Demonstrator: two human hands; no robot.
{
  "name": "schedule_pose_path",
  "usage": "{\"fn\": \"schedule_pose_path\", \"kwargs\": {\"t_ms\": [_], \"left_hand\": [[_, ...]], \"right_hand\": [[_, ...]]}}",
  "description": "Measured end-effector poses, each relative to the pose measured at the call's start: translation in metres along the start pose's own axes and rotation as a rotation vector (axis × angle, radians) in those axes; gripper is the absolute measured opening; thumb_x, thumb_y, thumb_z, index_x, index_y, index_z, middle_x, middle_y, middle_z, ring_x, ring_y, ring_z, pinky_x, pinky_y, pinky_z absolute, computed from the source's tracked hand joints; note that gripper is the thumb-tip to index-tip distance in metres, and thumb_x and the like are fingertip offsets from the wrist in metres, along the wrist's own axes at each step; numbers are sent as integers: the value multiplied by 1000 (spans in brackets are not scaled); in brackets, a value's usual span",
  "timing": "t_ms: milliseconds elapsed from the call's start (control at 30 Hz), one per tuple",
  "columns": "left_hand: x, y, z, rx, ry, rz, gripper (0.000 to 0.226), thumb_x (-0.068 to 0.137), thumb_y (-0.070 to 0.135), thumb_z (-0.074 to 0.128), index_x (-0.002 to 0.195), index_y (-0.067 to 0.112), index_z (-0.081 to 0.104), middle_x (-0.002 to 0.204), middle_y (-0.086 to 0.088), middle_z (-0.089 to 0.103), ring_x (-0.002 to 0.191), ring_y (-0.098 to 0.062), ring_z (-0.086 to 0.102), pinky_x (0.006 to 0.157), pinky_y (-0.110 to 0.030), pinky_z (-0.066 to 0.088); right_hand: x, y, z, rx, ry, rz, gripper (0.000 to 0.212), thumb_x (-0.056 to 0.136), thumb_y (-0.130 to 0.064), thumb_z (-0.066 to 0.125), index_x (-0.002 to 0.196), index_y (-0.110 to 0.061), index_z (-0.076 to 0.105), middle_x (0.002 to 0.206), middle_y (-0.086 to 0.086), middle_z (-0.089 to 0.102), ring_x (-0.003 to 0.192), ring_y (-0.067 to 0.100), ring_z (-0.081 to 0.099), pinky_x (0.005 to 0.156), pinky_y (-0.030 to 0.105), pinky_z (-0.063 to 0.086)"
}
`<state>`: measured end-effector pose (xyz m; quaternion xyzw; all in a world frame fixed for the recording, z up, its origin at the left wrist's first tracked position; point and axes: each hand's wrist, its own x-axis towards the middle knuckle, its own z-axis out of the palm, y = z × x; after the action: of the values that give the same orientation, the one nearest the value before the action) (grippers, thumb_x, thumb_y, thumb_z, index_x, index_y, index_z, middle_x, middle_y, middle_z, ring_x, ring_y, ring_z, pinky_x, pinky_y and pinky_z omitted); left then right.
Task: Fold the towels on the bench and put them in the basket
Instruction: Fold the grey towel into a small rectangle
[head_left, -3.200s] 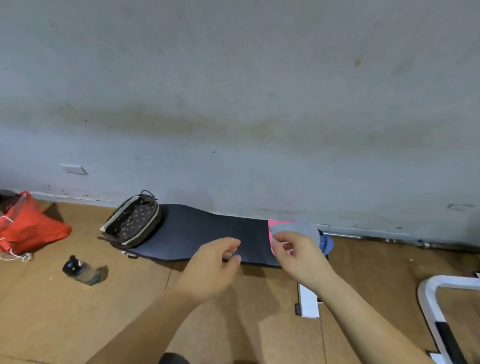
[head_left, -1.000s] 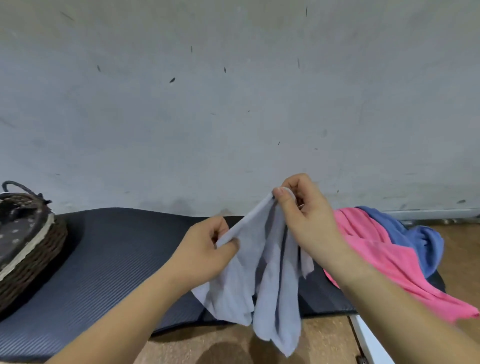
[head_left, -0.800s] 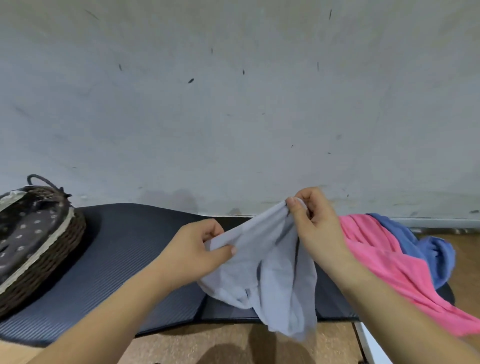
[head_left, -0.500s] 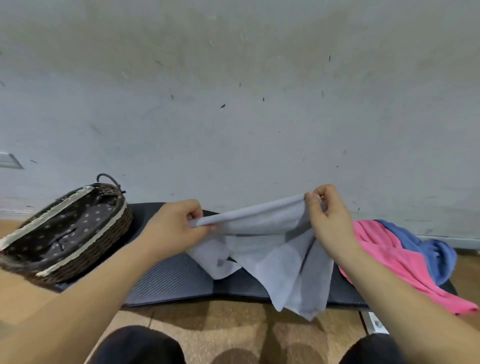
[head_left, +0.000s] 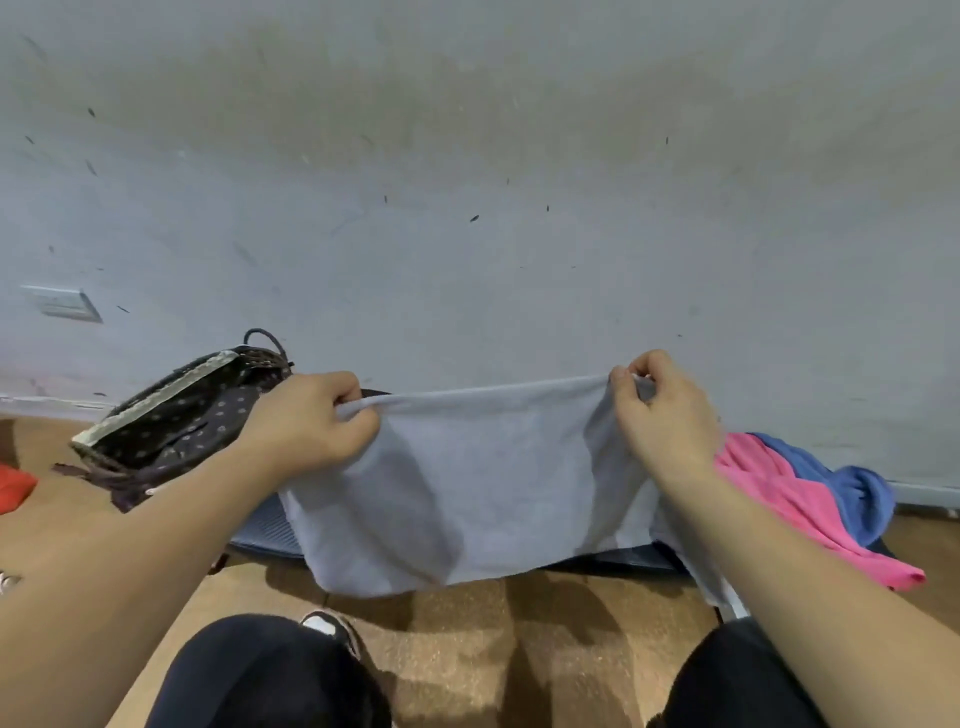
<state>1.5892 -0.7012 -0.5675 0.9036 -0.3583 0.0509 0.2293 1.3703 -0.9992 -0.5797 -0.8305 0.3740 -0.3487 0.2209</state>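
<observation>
From the head camera, the left hand (head_left: 306, 421) and the right hand (head_left: 662, 415) each pinch one upper corner of a pale grey towel (head_left: 467, 478). The fingers and thumbs are curled tight on the cloth, and the top edge is pulled into a nearly straight line between the two grips. Below that line the towel hangs as a broad sheet with soft creases. Its lower edge drops past the front of the dark padded bench (head_left: 262, 527), whose surface shows only in slivers beneath and beside the cloth. Just beyond the left grip, on the side away from the towel, a wicker basket (head_left: 156, 399) sits tilted on the bench end, with a cream rim and a dark dotted lining. The left wrist crosses in front of it. Outside the right grip, a pink towel (head_left: 779, 499) lies crumpled on the bench and spills over its front edge, touching a blue towel (head_left: 852, 488) bunched farther out against the wall (head_left: 467, 208). Under the hanging cloth lie the brown floor (head_left: 467, 623), two knees in dark trousers (head_left: 270, 670) and the tip of a shoe (head_left: 327, 623). Far beyond the basket something red (head_left: 15, 486) shows at the frame edge, and a pale wall plate (head_left: 62, 302) is above it.
</observation>
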Motion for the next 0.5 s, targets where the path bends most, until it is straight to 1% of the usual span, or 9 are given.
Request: {"fn": "schedule_pose_path", "kwargs": {"t_ms": [67, 133, 200, 267, 333, 367, 400, 433, 500], "left_hand": [[17, -18, 14, 71, -58, -5, 28, 74, 50, 48, 68, 23, 52, 63, 3, 60, 67, -19, 59, 56, -29, 40], [40, -38, 33, 159, -87, 40, 27, 75, 51, 44, 68, 26, 48, 66, 5, 59, 70, -23, 58, 58, -30, 38], [69, -58, 54, 275, -130, 94, 27, 76, 53, 40, 71, 27, 47, 69, 5, 60, 73, -25, 59, 59, -30, 36], [102, -75, 75, 371, -191, 119, 28, 75, 52, 37, 76, 27, 50, 72, 5, 60, 73, -25, 59, 58, -30, 36], [131, -88, 98, 417, -243, 119, 27, 79, 49, 39, 80, 26, 53, 77, 4, 62, 76, -27, 60, 60, -32, 41], [143, -95, 114, 424, -254, 115, 24, 83, 46, 43, 84, 25, 55, 84, 2, 64, 82, -29, 62, 63, -33, 44], [151, -100, 130, 424, -274, 89, 20, 87, 39, 48, 91, 24, 59, 94, -1, 65, 90, -30, 62, 67, -35, 47], [157, -103, 147, 419, -302, 56, 19, 90, 32, 51, 102, 22, 62, 104, -3, 64, 99, -30, 60, 73, -37, 49], [154, -103, 179, 397, -365, 3, 36, 92, 24, 53, 128, 20, 59, 125, -4, 59, 115, -30, 55, 89, -42, 50]], "right_hand": [[9, 2, 31, -53, -7, -33, 22, 97, -41, 57, 87, -22, 58, 87, 1, 65, 86, 30, 59, 71, 38, 45], [22, 12, 67, -107, -50, -43, 21, 96, -41, 58, 88, -21, 60, 91, 6, 65, 90, 35, 60, 74, 42, 48], [38, 26, 104, -164, -105, -53, 21, 95, -41, 58, 87, -22, 61, 88, 6, 62, 90, 36, 60, 76, 43, 48], [54, 43, 142, -220, -177, -60, 21, 94, -41, 59, 86, -21, 61, 84, 3, 56, 90, 35, 59, 77, 41, 44], [68, 60, 179, -261, -250, -58, 21, 95, -40, 59, 87, -20, 61, 83, 1, 52, 90, 35, 59, 77, 40, 40], [72, 69, 196, -270, -283, -60, 21, 95, -39, 59, 89, -19, 61, 84, 1, 52, 91, 35, 59, 78, 40, 41], [75, 76, 212, -278, -324, -49, 21, 96, -39, 58, 93, -19, 62, 88, 3, 54, 94, 36, 59, 80, 42, 42], [75, 83, 224, -289, -373, -17, 22, 97, -39, 58, 101, -18, 63, 95, 6, 58, 100, 36, 59, 85, 43, 42], [68, 93, 241, -287, -479, 42, 35, 98, -39, 57, 126, -17, 61, 123, 10, 61, 122, 36, 54, 99, 44, 39]]}}
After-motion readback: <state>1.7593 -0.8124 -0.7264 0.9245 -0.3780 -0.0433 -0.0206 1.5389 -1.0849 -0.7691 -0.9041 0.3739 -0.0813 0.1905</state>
